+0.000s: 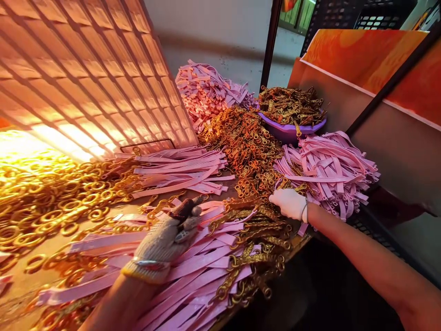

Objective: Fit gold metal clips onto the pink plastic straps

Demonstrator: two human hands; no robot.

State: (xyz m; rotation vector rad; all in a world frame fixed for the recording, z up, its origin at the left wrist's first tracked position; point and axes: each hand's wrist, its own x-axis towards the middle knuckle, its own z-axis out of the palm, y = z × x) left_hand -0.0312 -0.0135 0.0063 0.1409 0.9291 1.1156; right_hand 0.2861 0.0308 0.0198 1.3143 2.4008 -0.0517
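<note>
My left hand [163, 246], in a cream knit glove with dark, stained fingers, is over a spread of pink straps [196, 276]. Its fingers are loosely extended and apart, with nothing visible in them. Many of these straps have twisted gold metal pieces [257, 261] at their right ends. Farther right, my right hand [290, 203] wears a white glove. Its fingers are closed at the near edge of the gold pieces, beside a heap of pink straps [330, 161]. What they grip is hidden.
A slatted panel [93, 69] leans at left above loose gold rings [65, 197]. Behind are a gold metal heap [244, 142], another pink strap pile [206, 87] and a purple basin [292, 128] of gold pieces. A dark pole [392, 82] slants at right.
</note>
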